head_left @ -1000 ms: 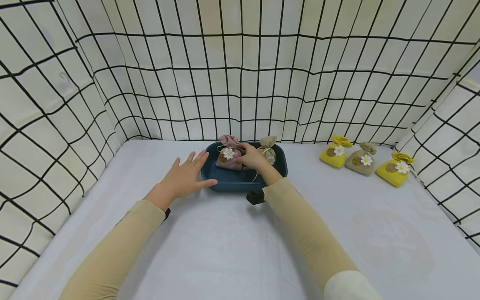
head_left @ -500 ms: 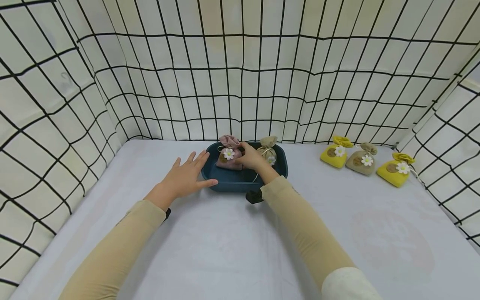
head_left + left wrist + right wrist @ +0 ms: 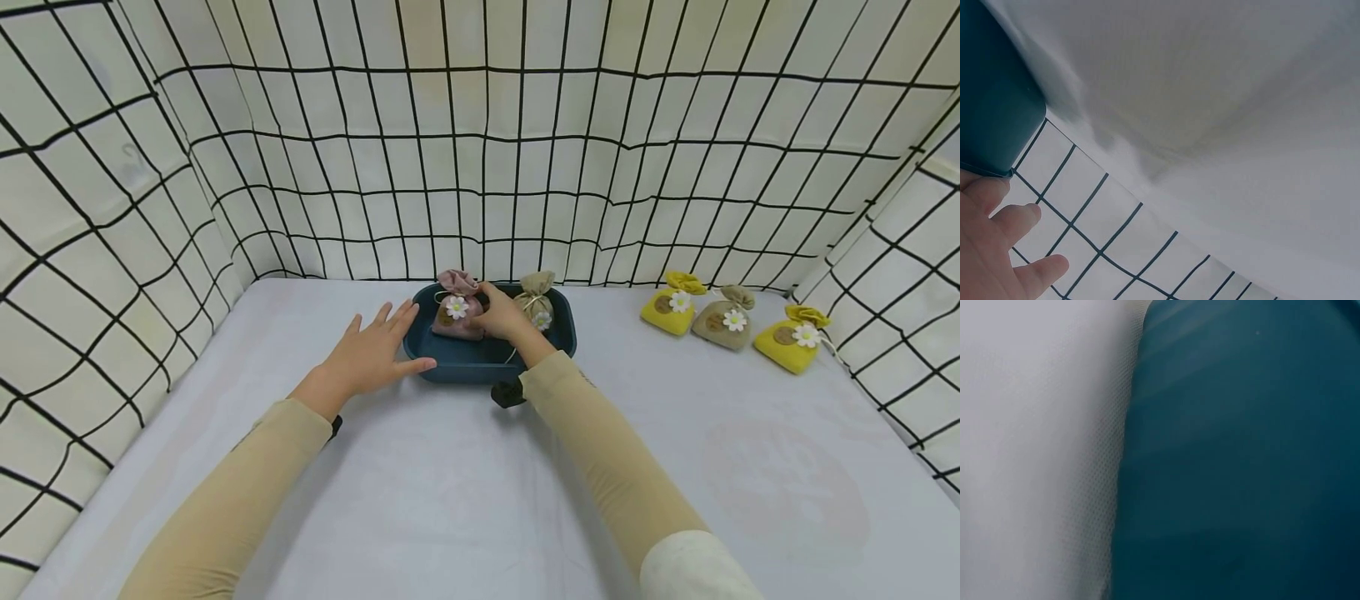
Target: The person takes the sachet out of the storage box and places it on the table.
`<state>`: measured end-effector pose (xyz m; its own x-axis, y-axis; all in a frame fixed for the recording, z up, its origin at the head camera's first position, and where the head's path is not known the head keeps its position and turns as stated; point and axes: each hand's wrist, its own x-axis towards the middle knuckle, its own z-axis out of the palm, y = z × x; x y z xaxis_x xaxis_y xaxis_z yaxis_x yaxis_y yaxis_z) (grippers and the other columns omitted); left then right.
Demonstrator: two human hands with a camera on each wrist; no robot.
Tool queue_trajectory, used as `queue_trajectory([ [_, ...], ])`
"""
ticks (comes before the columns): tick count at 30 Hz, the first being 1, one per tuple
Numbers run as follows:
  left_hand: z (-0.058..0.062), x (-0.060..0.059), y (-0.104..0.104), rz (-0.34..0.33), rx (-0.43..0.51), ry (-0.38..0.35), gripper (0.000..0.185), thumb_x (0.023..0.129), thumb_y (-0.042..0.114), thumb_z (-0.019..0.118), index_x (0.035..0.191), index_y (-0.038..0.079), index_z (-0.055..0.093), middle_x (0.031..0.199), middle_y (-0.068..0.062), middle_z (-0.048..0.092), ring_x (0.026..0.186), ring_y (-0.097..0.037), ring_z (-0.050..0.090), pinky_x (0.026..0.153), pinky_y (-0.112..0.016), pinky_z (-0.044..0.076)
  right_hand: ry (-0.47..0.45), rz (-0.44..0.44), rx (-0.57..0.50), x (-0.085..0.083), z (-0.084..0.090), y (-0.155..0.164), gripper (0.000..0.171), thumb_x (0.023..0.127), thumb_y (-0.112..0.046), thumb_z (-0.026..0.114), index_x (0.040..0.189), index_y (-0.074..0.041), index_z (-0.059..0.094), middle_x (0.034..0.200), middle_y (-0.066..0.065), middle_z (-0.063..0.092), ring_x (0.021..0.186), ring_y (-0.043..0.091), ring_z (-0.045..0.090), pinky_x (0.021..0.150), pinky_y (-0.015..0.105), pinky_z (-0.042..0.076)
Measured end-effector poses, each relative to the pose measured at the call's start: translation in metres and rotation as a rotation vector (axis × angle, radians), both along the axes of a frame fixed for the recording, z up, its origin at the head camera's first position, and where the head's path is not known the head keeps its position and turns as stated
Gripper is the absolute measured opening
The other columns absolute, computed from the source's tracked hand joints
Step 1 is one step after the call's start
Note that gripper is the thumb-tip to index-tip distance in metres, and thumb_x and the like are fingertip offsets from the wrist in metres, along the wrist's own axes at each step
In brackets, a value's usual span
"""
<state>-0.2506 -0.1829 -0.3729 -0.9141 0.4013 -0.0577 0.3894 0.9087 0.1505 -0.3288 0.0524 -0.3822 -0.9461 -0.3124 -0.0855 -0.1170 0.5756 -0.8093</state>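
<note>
The left hand [image 3: 369,356] lies flat on the white desk [image 3: 465,492] with its fingers spread, the fingertips and thumb touching the near left wall of the dark teal tray [image 3: 465,364]. Just beyond it, the right hand [image 3: 504,316] reaches into the tray, fingers curled and pinching the pink pouch [image 3: 456,307], which stands upright inside. A beige pouch [image 3: 537,302] stands in the tray just right of that hand. Well off to the right sit two yellow pouches [image 3: 667,306] [image 3: 792,339] with a tan pouch [image 3: 723,319] between them.
</note>
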Motion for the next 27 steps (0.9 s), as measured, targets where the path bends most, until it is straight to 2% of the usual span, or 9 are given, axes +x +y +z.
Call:
queue_trajectory([
  [11,0.0021,0.0012,0.0013,-0.003,0.001,-0.001,0.105,0.095,0.075,0.049,0.165,0.005,0.013,0.171,-0.013,0.011,0.155,-0.041,0.008,0.116,-0.072,0.007,0.074,0.013,0.071,0.0028,0.0012,0.0007,0.069,0.095,-0.008,0.070,0.157,-0.005,0.038,0.144,0.021,0.055,0.122,0.033,0.058,0.101,0.045,0.048],
  [20,0.0044,-0.0013,0.0012,0.003,-0.016,0.003,0.105,0.095,0.076,0.048,0.165,0.006,0.013,0.171,-0.013,0.011,0.155,-0.040,0.008,0.117,-0.071,0.007,0.081,0.020,0.037,0.0023,0.0028,0.0030,0.065,0.095,-0.005,0.070,0.154,-0.004,0.043,0.136,0.023,0.060,0.118,0.033,0.062,0.092,0.042,0.053],
  [27,0.0037,0.0000,0.0018,0.008,-0.012,-0.007,0.105,0.095,0.075,0.049,0.165,0.006,0.013,0.171,-0.013,0.011,0.155,-0.040,0.008,0.117,-0.071,0.008,0.051,0.035,0.023,0.0058,0.0080,0.0074,0.067,0.095,-0.007,0.073,0.154,-0.004,0.043,0.129,0.024,0.062,0.109,0.032,0.063,0.085,0.039,0.055],
])
